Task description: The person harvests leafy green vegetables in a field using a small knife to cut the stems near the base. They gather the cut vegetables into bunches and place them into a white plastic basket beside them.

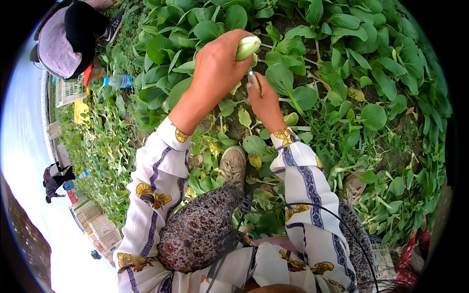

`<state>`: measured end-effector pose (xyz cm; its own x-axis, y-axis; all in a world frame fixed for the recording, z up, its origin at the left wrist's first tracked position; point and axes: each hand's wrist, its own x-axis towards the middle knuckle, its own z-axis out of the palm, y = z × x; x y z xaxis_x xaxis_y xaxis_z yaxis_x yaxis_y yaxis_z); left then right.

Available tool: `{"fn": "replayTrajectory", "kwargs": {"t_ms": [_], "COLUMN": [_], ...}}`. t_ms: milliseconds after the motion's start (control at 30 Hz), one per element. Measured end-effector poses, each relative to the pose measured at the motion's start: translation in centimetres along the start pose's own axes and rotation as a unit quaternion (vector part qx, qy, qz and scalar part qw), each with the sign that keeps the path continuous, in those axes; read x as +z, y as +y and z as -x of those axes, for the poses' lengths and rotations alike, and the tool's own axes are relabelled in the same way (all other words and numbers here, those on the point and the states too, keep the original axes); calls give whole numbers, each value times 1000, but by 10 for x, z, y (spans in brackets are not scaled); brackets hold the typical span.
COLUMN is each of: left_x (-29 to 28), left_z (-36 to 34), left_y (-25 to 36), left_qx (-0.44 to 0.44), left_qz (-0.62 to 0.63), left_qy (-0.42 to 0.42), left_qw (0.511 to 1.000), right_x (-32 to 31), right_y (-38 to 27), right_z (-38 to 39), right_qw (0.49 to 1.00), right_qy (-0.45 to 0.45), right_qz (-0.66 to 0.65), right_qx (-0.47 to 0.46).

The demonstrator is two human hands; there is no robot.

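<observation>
My left hand [219, 66] is closed around a bok choy [247, 47], its pale green base poking out past the thumb side. Most of its leaves are hidden by the hand. Just below and to the right, my right hand [266, 101] grips a small knife [252, 78] by its light brown handle. The metal near the handle shows close under the bok choy's base; the rest of the blade is out of sight. Growing bok choy plants [281, 80] with broad green leaves surround both hands.
Yellowed leaves [244, 117] lie around my shoe [233, 166]. At the upper left, another person [68, 41] is beside a plastic bottle [118, 81] and a pale crate [71, 92]. More crates [100, 229] stand at the far left, near a distant person [56, 180].
</observation>
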<state>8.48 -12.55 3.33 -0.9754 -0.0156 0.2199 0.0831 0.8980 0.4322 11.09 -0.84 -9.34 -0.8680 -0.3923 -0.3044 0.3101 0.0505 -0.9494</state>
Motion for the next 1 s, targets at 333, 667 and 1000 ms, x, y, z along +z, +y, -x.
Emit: {"fn": "replayTrajectory", "kwargs": {"t_ms": [333, 667, 1000], "left_x": [23, 25, 21], "left_z": [24, 30, 31], "left_y": [-127, -140, -125], "left_qx": [-109, -97, -55], "left_qz": [-246, -252, -226], "left_qy": [-114, -96, -41], "left_qw": [956, 958, 972], "right_x": [22, 33, 9], "right_y": [47, 43, 37], "right_z": [-40, -63, -53], "right_qw": [997, 994, 988], "right_qy": [-16, -53, -58], "right_qz": [73, 99, 127], "right_qx": [21, -14, -72]}}
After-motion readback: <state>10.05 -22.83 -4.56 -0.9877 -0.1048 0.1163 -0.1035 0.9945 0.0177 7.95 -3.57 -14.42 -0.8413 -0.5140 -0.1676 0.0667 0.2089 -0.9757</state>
